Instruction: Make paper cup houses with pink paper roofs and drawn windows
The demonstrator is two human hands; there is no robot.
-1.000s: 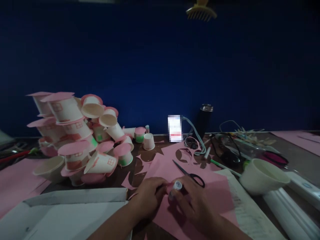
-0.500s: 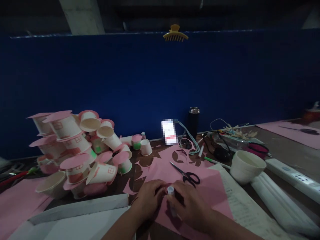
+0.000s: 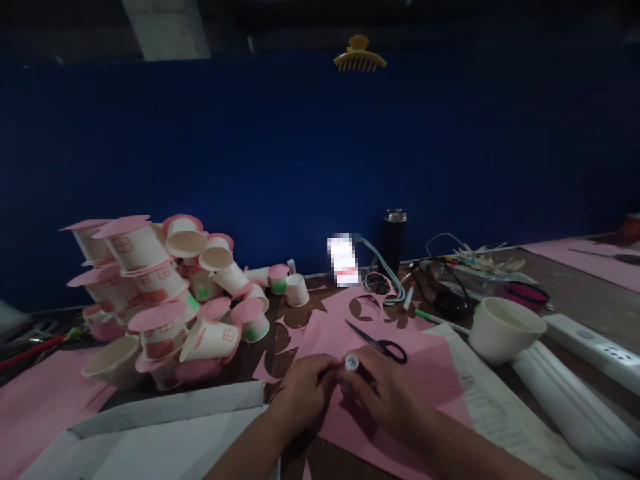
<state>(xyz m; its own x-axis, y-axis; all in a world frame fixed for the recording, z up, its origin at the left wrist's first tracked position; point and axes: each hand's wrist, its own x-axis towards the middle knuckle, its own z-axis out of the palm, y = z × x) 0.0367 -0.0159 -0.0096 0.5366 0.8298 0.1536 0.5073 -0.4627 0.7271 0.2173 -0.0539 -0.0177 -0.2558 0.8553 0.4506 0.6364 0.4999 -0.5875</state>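
Over the pink paper sheet (image 3: 425, 387), my right hand (image 3: 395, 393) is closed round a small white tube that looks like a glue stick (image 3: 351, 363), its round end facing up. My left hand (image 3: 305, 390) meets it with thumb and fingers pinched together. A little pink shows at the left fingertips, but what they pinch is mostly hidden. Just beyond the right hand lies a pair of black-handled scissors (image 3: 377, 342). Cut pink paper scraps (image 3: 265, 369) lie near the left hand.
Paper cups with pink paper tops (image 3: 157, 323) are piled at the left, behind a white box (image 3: 170, 410). At the right are a cream cup (image 3: 505, 330), a power strip (image 3: 595, 347) and a written sheet (image 3: 493, 407). A lit phone (image 3: 343, 260) and black flask (image 3: 394, 240) stand at the back.
The view has shifted slightly, so most things sit a little further right. The tube in my right hand is tilted differently, with less of its lower body showing.
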